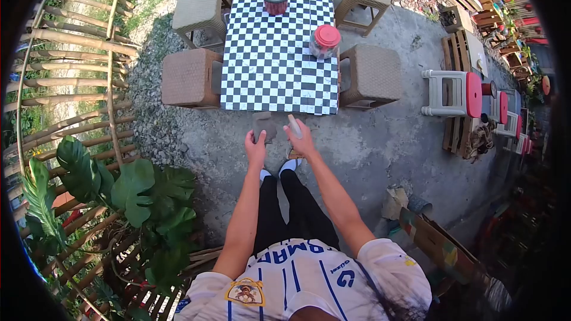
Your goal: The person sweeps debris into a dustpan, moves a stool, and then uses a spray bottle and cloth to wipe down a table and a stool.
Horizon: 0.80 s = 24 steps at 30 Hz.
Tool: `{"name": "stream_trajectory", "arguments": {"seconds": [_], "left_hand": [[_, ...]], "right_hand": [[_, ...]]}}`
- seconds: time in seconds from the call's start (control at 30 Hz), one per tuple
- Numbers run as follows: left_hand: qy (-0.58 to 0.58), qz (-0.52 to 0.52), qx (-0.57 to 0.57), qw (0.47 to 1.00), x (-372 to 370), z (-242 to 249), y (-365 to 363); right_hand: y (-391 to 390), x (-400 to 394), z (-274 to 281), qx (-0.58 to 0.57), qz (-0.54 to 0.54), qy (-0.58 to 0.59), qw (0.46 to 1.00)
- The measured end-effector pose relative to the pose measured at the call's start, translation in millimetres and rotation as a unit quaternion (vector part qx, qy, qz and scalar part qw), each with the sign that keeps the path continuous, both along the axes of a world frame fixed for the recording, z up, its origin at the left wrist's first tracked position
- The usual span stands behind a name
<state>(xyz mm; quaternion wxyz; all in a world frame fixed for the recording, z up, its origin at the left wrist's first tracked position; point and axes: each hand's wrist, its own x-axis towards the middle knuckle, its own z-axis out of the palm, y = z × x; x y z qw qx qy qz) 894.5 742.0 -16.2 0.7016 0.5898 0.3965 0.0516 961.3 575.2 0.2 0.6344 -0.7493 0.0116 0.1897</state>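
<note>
My left hand (256, 145) is closed on a grey cloth (263, 125) that hangs just off the table's near edge. In my right hand (303, 139) is a slim whitish bottle (294, 125) with a tan top, tilted up and to the left; its exact kind is hard to make out. Both hands are low in front of the table (267, 74), which has a black-and-white checkered top. On its right side stands a clear jar (324, 44) with a red lid. Farther back sits a reddish container (275, 3) with a dark round top.
Woven stools (190, 77) flank the table on both sides. Plastic stools (452, 94) with red seats stand right, beside wooden pallets (457, 53). A bamboo fence (77, 80) and broad-leaved plants (132, 193) line the left. Cardboard (437, 235) lies at lower right.
</note>
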Motion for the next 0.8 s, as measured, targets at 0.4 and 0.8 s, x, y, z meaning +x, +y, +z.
{"name": "stream_trajectory", "arguments": {"seconds": [0.4, 0.8], "left_hand": [[-0.033, -0.262, -0.092, 0.96, 36.5, 67.4, 9.3], [-0.139, -0.283, 0.156, 0.936, 4.9, 109.8, -35.7]], "right_hand": [[-6.3, 3.9, 60.2, 0.194, 0.002, 0.082, 0.978], [13.1, 30.2, 120.5, 0.083, -0.049, -0.079, 0.992]]}}
